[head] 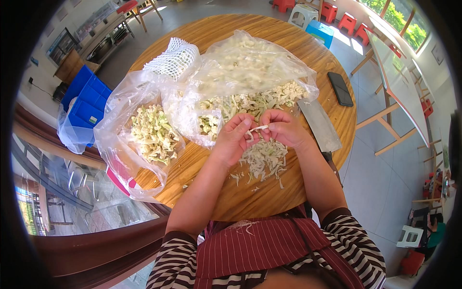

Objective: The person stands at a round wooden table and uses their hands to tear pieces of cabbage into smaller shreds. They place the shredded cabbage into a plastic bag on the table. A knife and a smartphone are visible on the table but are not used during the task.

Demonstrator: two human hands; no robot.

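In front of me, my left hand (pixel 232 139) and my right hand (pixel 287 130) meet fingertip to fingertip. Between them they pinch a thin, pale strip of cauliflower stem (pixel 259 128), with a curled end hanging by the left fingers. Below lies a loose heap of pale peelings (pixel 265 160) on the round wooden table (pixel 231 202). Just beyond my hands, cauliflower pieces (pixel 252 103) spill from a large clear plastic bag (pixel 249 65). To the left, cut florets (pixel 153 133) sit inside another open plastic bag (pixel 121 162).
A cleaver (pixel 319 124) lies right of my right forearm, its handle towards me. Beyond it is a black phone (pixel 340 88). White foam netting (pixel 173 59) rests at the back left. A blue crate (pixel 86 101) stands off the table's left side; stools (pixel 347 23) are beyond.
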